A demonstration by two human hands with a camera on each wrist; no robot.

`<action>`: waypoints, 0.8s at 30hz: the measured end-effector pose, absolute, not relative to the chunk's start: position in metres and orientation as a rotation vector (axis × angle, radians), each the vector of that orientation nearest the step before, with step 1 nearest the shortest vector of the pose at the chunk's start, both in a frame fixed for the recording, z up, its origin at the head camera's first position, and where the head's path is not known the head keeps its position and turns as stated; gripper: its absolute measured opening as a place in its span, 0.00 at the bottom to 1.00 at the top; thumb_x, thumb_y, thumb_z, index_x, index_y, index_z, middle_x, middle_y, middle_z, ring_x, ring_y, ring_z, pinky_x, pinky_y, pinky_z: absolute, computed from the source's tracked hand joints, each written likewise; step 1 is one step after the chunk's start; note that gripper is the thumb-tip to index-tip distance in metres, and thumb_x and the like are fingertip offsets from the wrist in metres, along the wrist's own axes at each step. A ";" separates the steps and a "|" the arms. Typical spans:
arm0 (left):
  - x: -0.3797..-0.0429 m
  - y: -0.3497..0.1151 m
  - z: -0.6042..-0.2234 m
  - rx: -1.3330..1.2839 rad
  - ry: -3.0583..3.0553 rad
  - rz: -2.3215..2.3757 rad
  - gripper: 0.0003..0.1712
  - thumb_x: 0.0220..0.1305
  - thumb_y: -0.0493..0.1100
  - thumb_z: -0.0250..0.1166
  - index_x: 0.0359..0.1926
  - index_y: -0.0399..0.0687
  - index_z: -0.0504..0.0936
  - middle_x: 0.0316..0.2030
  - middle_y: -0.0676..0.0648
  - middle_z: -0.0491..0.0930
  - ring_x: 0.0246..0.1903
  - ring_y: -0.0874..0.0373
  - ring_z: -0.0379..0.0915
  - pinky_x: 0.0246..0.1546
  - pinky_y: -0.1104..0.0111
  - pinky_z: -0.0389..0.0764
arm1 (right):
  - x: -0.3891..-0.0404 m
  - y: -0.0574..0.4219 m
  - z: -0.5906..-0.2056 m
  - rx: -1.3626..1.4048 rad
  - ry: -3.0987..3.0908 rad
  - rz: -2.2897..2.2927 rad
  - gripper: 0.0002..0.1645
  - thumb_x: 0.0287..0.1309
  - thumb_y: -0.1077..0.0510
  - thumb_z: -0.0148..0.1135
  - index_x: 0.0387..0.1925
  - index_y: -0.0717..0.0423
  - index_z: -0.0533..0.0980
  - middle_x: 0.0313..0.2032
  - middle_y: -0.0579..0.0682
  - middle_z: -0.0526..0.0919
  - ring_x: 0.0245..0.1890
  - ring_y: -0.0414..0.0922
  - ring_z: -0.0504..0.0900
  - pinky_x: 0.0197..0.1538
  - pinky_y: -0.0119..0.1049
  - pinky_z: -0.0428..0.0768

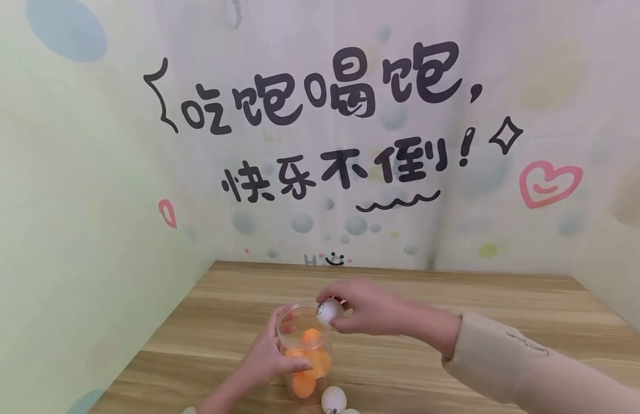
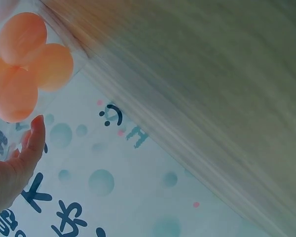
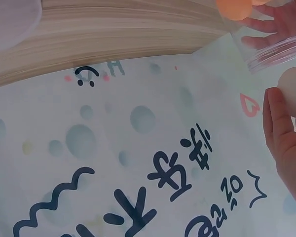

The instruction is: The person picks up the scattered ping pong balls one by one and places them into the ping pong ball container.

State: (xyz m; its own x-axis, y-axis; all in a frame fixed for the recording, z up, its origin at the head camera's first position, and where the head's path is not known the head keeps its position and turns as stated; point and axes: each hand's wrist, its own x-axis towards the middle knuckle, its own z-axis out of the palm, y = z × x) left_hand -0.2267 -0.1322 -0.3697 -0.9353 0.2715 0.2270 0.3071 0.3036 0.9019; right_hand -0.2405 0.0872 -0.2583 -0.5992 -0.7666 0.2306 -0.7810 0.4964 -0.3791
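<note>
One white table-tennis ball (image 1: pixel 328 314) is pinched in the right hand (image 1: pixel 365 309) at the mouth of a clear jar (image 1: pixel 305 319) of orange balls (image 1: pixel 320 364), which the left hand (image 1: pixel 265 357) grips, apparently a filling step whose next move likely calls for releasing it inside.

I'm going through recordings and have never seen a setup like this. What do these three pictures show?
There's no machine: a person works with two bare hands. The wide picture comes from a head camera looking forward and down; the others come from one camera on each wrist. The left hand holds a clear cylindrical container with round orange balls inside. The right hand pinches a round white ball near its rim. Another white ball lies on the brown wood-grain table.
</note>
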 end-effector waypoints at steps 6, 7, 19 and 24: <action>-0.228 -0.132 -0.373 -0.572 -2.521 -1.711 0.53 0.37 0.40 0.77 0.63 0.48 0.55 0.59 0.39 0.64 0.56 0.41 0.62 0.38 0.67 0.72 | -0.243 0.074 -0.265 1.450 -2.635 0.623 0.15 0.49 0.64 0.62 0.42 0.61 0.76 0.37 0.48 0.80 0.35 0.39 0.76 0.39 0.27 0.75; -0.229 -0.132 -0.373 -0.575 -2.525 -1.698 0.53 0.37 0.40 0.77 0.63 0.48 0.55 0.59 0.39 0.64 0.56 0.41 0.62 0.38 0.67 0.72 | -0.243 0.072 -0.266 1.457 -2.627 0.621 0.16 0.49 0.64 0.62 0.43 0.61 0.76 0.38 0.49 0.80 0.35 0.40 0.77 0.39 0.26 0.75; -0.229 -0.131 -0.372 -0.619 -2.502 -1.700 0.53 0.37 0.39 0.77 0.63 0.44 0.55 0.59 0.35 0.64 0.54 0.42 0.65 0.45 0.55 0.71 | -0.241 0.078 -0.265 1.449 -2.668 0.742 0.17 0.51 0.66 0.61 0.45 0.66 0.74 0.44 0.56 0.79 0.41 0.48 0.78 0.43 0.30 0.77; -0.228 -0.130 -0.372 -0.575 -2.488 -1.695 0.54 0.35 0.39 0.77 0.63 0.44 0.56 0.58 0.37 0.67 0.60 0.40 0.59 0.52 0.49 0.65 | -0.238 0.086 -0.263 1.425 -2.670 0.779 0.17 0.51 0.66 0.61 0.45 0.66 0.74 0.44 0.55 0.79 0.41 0.47 0.78 0.43 0.29 0.77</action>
State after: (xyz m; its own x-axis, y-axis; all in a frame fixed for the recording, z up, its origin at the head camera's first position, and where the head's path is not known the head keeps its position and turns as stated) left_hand -0.2281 -0.1303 -0.3720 -0.9268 0.2616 0.2695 0.3465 0.3188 0.8822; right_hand -0.2383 0.0858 -0.2629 -0.5840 -0.7749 0.2417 -0.7833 0.4599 -0.4183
